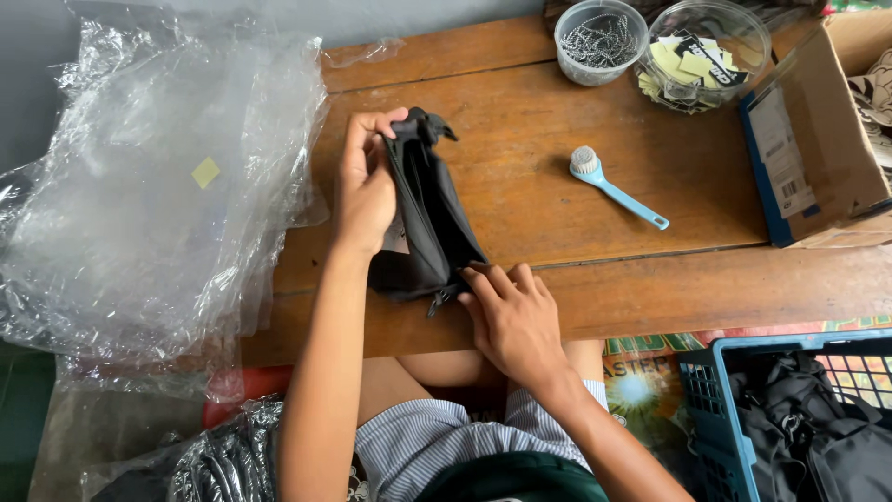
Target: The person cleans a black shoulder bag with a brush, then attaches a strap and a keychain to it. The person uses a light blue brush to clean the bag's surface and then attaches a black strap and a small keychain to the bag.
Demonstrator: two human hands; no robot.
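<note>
Pouch (429, 218) gripped by both hands.

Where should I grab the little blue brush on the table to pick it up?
Probably by the long thin handle of the blue brush. It lies flat on the wooden table, with its round bristle head at the far left end and the handle running toward the near right. Come down from above and pinch the middle of the handle across its narrow sides; nothing sits close around it.
</note>
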